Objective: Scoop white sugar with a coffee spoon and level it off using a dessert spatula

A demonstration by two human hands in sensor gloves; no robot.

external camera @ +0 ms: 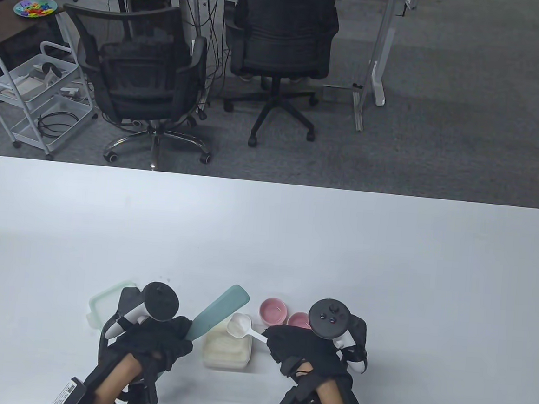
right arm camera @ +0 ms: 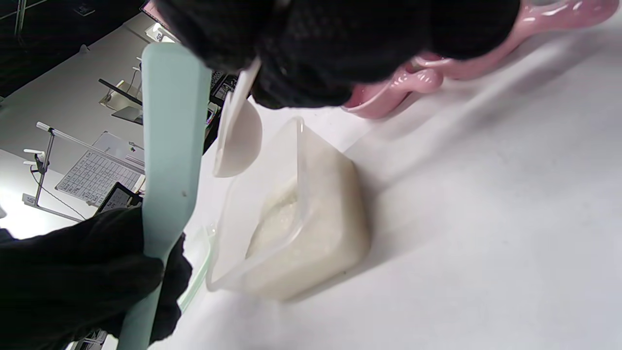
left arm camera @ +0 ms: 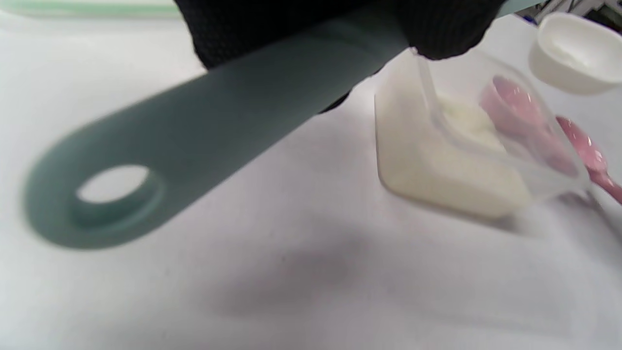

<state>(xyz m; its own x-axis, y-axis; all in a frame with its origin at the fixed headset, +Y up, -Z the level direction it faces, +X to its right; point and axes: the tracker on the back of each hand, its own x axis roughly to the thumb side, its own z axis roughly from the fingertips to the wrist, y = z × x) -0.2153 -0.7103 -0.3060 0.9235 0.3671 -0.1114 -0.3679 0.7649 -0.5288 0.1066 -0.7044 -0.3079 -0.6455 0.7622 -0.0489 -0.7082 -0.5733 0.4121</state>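
A clear square container of white sugar [external camera: 227, 350] stands near the table's front edge, also in the left wrist view [left arm camera: 452, 160] and the right wrist view [right arm camera: 296, 228]. My right hand [external camera: 307, 349] holds a white coffee spoon [external camera: 239, 325] by its handle, its bowl over the container's far edge [right arm camera: 238, 141]. Some white sugar shows in the bowl [left arm camera: 573, 51]. My left hand [external camera: 161, 338] grips a teal dessert spatula [external camera: 219, 312]; its blade angles up and away beside the spoon [right arm camera: 170, 146]. The handle end with a hole shows in the left wrist view [left arm camera: 146, 184].
Two pink cups [external camera: 273, 311] [external camera: 298, 319] stand just behind the container and my right hand. A pale green container lid [external camera: 105, 303] lies behind my left hand. Office chairs [external camera: 143, 85] stand beyond the table's far edge.
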